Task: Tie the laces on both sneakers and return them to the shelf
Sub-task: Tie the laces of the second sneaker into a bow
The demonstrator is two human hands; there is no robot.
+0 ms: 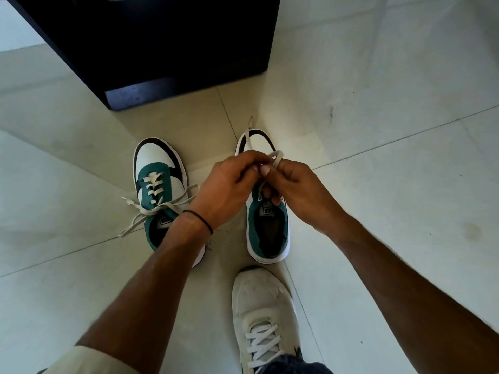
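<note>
Glossy pale floor tiles (378, 184); matt dark shelf (162, 49) at twelve o'clock; flat cloth laces (156, 206); green cloth-look sneaker collar (270, 214).

— Pale, glossy floor tiles (378, 76) with thin grout lines, lit by soft daylight.
— And at the top, standing on those tiles: dark, near-black cabinet (162, 49), low plinth (140, 95) in shadow.

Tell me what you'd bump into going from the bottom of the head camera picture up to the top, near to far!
Worn white shoe → green sneaker being tied → the two hands, left hand and right hand, holding its lace → bare floor tiles → dark shelf unit.
</note>
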